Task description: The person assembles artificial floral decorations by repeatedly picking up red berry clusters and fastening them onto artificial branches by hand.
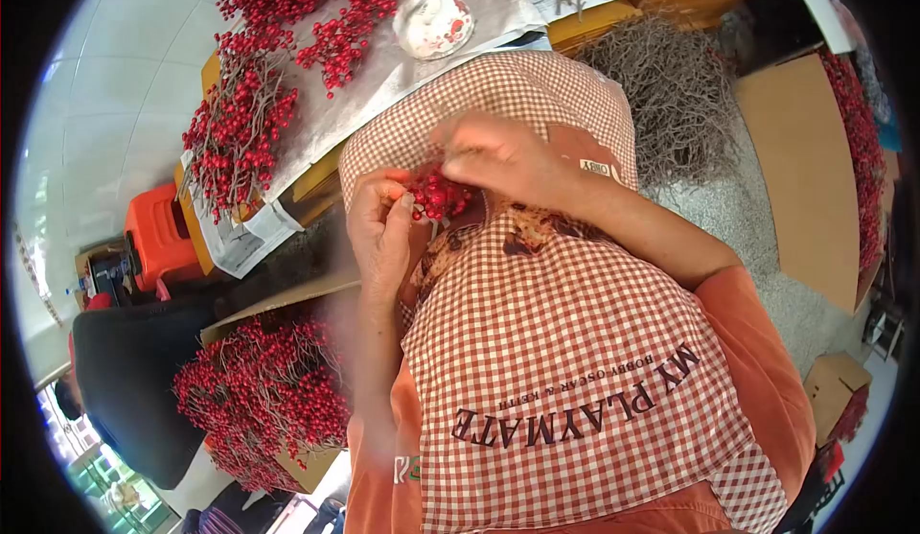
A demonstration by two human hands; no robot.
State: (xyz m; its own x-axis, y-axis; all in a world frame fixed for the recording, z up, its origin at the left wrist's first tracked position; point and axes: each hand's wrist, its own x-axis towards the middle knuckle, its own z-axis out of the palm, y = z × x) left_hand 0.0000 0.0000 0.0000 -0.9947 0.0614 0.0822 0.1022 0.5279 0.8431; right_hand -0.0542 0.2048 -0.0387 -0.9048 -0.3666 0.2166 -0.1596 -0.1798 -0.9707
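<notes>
In front of my apron, my left hand pinches a small cluster of red artificial berries between thumb and fingertips. My right hand is bent over the same cluster from the right, its fingers smeared by motion, so whether it grips anything is unclear. The checked apron covers my lap and lies just beyond both hands. On the table ahead stands a round white dish with a red pattern, beside loose berry sprays.
A berry-covered branch bundle hangs over the left table edge. Bare twigs are heaped at the right. A box of berry branches sits at lower left, near a person in dark clothing. A large cardboard box stands far right.
</notes>
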